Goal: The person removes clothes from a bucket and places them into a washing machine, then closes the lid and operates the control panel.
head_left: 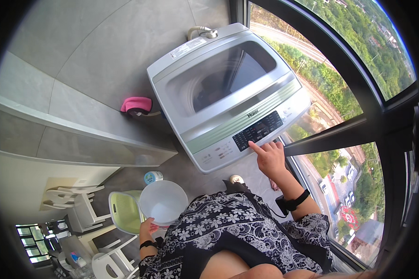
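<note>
A top-loading washing machine point(233, 95) stands before me, its dark see-through lid down. My right hand point(271, 158) reaches to its black control panel point(258, 131), the index finger stretched out to the panel's lower edge and the other fingers curled. Nothing shows in that hand. At my left side, my left hand point(147, 228) grips the rim of a white plastic basin point(164, 201). The basin looks empty inside, and part of its near rim is hidden by my patterned clothing.
Beside the basin are a green and white basket point(125, 211) and a small tub point(153, 177). A pink cloth item point(137, 105) is by the machine's left side. White chairs point(111, 260) stand at the lower left. Tall windows point(312, 60) with dark frames line the right.
</note>
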A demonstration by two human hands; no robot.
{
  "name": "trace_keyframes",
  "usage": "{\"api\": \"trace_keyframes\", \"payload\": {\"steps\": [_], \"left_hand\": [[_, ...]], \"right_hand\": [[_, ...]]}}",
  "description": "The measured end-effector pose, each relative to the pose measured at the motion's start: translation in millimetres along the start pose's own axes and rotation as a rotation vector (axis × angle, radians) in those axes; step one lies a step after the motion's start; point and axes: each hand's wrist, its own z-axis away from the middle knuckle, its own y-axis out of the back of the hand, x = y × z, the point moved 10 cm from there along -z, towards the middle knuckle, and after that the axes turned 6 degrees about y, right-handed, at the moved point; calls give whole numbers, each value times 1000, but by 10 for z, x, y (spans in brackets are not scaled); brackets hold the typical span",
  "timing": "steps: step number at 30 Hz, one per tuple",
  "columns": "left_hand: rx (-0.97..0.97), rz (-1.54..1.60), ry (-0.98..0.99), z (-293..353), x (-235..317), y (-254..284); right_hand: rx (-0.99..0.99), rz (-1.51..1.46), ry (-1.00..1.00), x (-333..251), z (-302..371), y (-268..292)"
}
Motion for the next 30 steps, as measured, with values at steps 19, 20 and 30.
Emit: {"api": "trace_keyframes", "payload": {"steps": [19, 20, 30], "left_hand": [[34, -22, 7, 286, 34, -143], [35, -20, 6, 288, 30, -146], [-6, -46, 3, 89, -60, -115]], "right_hand": [[-59, -45, -90, 45, 59, -68], [-104, -21, -80, 23, 47, -58], [6, -70, -198, 210, 161, -80]]}}
